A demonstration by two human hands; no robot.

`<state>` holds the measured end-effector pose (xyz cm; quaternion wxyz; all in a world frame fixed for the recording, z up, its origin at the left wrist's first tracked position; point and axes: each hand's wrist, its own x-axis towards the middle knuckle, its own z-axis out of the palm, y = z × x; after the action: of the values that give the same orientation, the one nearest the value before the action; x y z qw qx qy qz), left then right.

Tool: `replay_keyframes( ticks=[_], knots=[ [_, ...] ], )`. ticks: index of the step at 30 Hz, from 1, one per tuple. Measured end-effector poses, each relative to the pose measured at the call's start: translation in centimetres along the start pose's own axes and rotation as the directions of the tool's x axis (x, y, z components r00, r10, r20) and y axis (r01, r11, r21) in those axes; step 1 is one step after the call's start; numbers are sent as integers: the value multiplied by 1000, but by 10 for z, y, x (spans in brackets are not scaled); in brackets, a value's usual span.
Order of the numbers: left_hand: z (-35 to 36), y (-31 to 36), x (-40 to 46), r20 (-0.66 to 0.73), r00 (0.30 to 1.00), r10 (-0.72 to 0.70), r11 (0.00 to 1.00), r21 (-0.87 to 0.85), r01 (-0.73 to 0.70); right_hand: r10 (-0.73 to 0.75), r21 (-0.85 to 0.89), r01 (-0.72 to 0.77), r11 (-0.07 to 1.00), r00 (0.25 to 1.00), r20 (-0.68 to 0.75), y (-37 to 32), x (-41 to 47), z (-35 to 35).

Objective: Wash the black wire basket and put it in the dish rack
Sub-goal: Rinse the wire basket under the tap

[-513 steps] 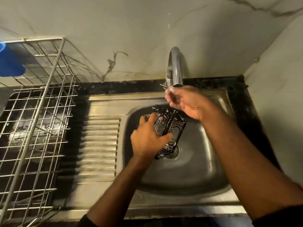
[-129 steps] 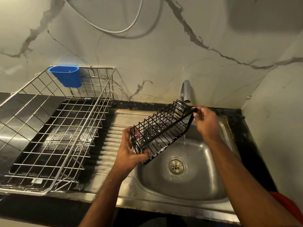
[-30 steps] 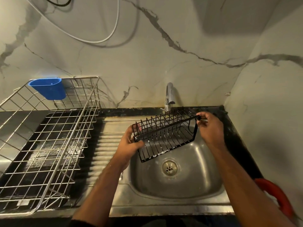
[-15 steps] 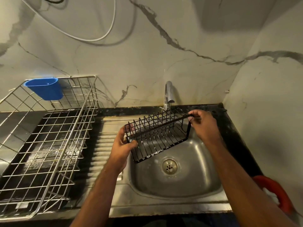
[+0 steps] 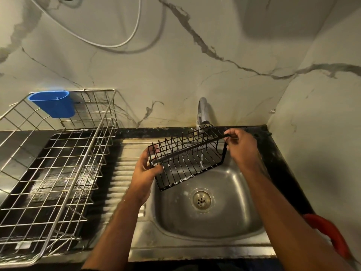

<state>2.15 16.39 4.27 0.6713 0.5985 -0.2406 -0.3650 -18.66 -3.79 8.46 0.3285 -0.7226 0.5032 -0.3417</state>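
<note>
- Basket (image 5: 188, 160): the black wire basket hangs in the air over the back left part of the sink (image 5: 211, 222), just in front of the tap (image 5: 202, 112).
- Its long axis runs from the near left up to the far right, with the right end higher and farther back.
- It is tipped so the open top faces toward the camera and its floor leans away toward the wall.
- It is a long, narrow box of thin black wires, with close upright bars and a thicker rim; drops of water cling to the lower wires.
- Left hand (image 5: 145, 170): the grip is closed, fingers and thumb wrapped round the low left end.
- Right hand (image 5: 242, 146): fingertips pinch the top rim at the high right corner.
- Dish rack (image 5: 58, 163): it stands on the table left of the sink, a blue cup (image 5: 52, 103) hooked on its back rail.
</note>
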Motion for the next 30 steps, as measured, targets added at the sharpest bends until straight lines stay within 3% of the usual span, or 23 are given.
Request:
replay_keyframes(
  ticks=[30],
  knots=[
    [-14, 7, -11, -49, 998, 28, 999, 29, -26, -85, 60, 84, 995, 996, 19, -5, -8, 9]
  ],
)
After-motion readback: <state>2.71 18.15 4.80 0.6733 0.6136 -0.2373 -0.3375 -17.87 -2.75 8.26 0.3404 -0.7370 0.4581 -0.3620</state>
